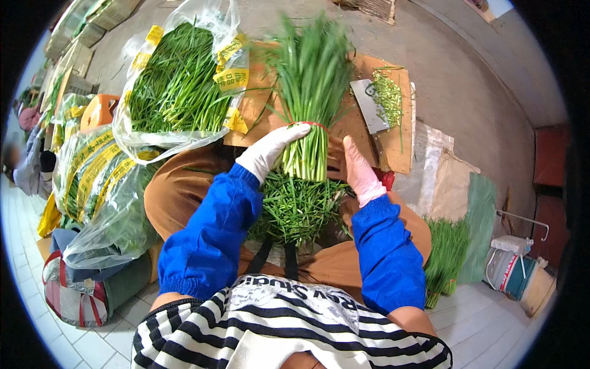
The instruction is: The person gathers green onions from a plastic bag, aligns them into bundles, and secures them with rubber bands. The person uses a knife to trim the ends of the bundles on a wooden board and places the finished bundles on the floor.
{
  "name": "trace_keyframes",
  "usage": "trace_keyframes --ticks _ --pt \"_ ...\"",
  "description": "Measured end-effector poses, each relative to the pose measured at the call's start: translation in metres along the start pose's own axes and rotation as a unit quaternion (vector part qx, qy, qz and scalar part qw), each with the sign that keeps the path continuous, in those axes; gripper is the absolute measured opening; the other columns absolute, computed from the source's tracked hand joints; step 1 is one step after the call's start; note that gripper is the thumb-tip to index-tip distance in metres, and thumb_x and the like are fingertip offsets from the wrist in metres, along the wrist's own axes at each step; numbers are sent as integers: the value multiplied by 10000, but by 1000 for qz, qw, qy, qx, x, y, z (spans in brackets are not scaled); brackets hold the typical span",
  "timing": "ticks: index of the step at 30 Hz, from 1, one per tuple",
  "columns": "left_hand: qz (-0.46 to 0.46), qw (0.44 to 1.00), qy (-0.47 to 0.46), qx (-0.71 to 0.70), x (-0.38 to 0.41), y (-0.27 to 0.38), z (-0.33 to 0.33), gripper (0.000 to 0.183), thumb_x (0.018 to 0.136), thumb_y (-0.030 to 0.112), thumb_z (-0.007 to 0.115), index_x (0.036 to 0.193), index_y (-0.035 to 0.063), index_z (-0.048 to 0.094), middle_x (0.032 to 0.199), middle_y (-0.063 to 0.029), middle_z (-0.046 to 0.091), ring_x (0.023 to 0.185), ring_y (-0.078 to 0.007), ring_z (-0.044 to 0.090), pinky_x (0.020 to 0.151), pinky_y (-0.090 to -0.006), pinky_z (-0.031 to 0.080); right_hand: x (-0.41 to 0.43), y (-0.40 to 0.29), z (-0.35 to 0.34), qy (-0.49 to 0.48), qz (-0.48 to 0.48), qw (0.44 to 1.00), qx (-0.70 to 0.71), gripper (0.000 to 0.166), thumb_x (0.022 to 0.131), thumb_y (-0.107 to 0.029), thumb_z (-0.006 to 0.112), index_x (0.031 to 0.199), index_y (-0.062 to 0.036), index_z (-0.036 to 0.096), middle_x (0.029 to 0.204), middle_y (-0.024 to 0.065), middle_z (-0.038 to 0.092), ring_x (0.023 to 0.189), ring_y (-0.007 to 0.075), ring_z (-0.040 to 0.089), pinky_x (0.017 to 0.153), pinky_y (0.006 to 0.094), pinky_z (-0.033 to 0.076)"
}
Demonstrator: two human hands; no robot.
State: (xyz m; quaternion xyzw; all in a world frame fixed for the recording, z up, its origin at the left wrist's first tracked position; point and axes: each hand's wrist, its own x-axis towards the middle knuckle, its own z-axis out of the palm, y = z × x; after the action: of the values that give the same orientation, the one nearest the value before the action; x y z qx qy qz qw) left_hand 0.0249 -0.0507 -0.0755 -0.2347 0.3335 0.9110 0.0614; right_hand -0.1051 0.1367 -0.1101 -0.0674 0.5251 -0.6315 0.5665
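Observation:
My left hand (275,146), in a whitish glove, grips a large bundle of green garlic chives (308,87) near its stem ends, thumb beside the red band (308,123) around it. The leafy tops point away from me and are blurred. Just right of the stems, my right hand (359,171), in a pinkish glove, is apart from the bundle with its fingers extended. Loose green cuttings (299,207) are heaped below, between my legs. A wide metal blade (368,107) lies on the brown board (405,152) beside chopped stem ends (388,98).
An open plastic bag (170,140) of loose chives stands at upper left, above another filled bag (110,184). More chive bundles (445,258) lie at right, near a bucket (511,272). A striped bag (76,295) is at lower left; a person (30,161) is at the far left.

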Motion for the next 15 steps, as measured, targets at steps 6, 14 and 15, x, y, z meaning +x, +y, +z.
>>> trace_keyframes --ticks 6,14,15 --pt "214 973 -56 64 -18 -21 43 458 909 334 651 1247 33 578 1109 -49 665 988 -158 627 916 -328 492 -54 -72 26 -118 -100 973 -170 1086 645 -570 817 1432 16 351 1344 98 518 1228 192 480 1068 334 346" --pt "218 949 136 181 26 -67 39 745 959 615 354 1418 28 386 1379 -107 480 1244 -230 483 1054 -415 401 27 -121 -15 -181 -99 942 -265 632 857 -233 668 1392 -9 418 1309 75 542 1179 156 519 1024 300 387" --pt "152 975 151 54 27 -69 43 780 936 647 378 1413 30 387 1371 -132 484 1224 -274 502 1035 -435 411 53 -104 -25 -163 -92 943 -274 597 876 -234 662 1385 -21 434 1292 68 555 1162 153 530 1016 298 393"
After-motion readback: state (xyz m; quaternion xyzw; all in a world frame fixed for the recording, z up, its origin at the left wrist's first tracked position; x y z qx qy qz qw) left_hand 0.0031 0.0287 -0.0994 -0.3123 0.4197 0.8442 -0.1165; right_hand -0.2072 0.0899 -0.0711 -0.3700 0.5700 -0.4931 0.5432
